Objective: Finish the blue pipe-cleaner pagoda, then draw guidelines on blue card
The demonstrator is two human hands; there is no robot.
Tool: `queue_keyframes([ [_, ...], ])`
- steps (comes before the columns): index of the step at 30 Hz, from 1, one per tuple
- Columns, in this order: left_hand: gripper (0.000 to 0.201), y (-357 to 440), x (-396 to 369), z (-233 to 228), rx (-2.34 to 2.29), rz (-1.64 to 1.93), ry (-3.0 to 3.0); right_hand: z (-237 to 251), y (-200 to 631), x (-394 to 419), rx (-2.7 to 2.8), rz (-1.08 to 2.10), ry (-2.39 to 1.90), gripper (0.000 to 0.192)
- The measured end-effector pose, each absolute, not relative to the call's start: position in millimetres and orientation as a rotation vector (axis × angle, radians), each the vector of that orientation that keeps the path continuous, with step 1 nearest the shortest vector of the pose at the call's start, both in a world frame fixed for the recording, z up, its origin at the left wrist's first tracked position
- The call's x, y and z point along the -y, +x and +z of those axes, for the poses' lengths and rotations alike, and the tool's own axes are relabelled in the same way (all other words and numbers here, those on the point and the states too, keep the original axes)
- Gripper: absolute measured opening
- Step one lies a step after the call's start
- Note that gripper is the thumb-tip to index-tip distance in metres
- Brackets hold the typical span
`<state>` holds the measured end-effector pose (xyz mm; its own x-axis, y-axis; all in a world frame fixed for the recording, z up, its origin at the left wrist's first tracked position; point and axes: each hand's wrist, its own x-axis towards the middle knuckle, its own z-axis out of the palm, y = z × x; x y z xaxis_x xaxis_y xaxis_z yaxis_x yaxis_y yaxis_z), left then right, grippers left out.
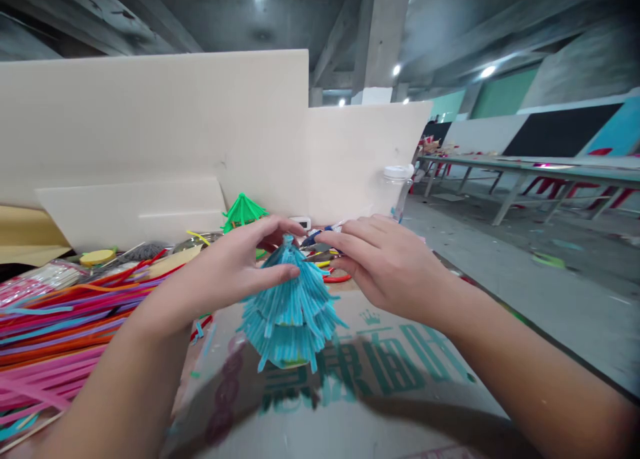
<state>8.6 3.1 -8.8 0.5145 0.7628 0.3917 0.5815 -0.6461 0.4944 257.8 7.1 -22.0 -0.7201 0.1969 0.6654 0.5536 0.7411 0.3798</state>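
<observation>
- Blue pipe-cleaner strands, layered in three tiers like a small tree (290, 312), stand on the cardboard sheet (380, 392) right in front of us, between our two forearms.
- Our left hand (235, 262) wraps the upper tier from the left: the fingers curl over the top, the fingertips (293, 227) meet at the tree's tip, and the thumb presses against the strands lower down.
- Our right hand (385, 262) comes in from the right with its fingers held together and stretched toward the same tip; they seem to pinch something small there, but we cannot tell what, since the spot is blurred.
- Just behind the fingertips lies a small blue-handled tool (315, 235), too blurred to name more closely.
- A red loop (337, 279) lies on the cardboard under the right hand, just beside the tree.
- To the left a thick heap of loose pipe cleaners (55, 332) in pink, red, orange and purple spreads across the table, well apart from the tree.
- A finished green tree (243, 210) of the same shape stands behind the left hand, against the pale boards (150, 125) that wall off the back of the table.
- A clear plastic jar with a white lid (397, 189) stands at the right end of those boards.
- A yellow disc (97, 257) lies far left near the boards.
- Long green-topped tables (525, 165) run across the hall on the right, far from us.
</observation>
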Motion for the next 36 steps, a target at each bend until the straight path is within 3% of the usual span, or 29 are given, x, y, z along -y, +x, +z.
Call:
queue_keyframes([
  [5,0.022,10,-11,-11,-1.134,0.933,2.281,-21,259,-5,2.342,-0.748,-0.563,0.029],
  [17,0.034,6,-12,-10,-1.129,0.900,2.137,-25,258,-4,2.376,-0.601,-0.533,0.028],
  [36,0.029,7,-12,-10,-1.069,0.882,2.145,-31,256,-16,2.361,-0.737,-0.606,0.029],
])
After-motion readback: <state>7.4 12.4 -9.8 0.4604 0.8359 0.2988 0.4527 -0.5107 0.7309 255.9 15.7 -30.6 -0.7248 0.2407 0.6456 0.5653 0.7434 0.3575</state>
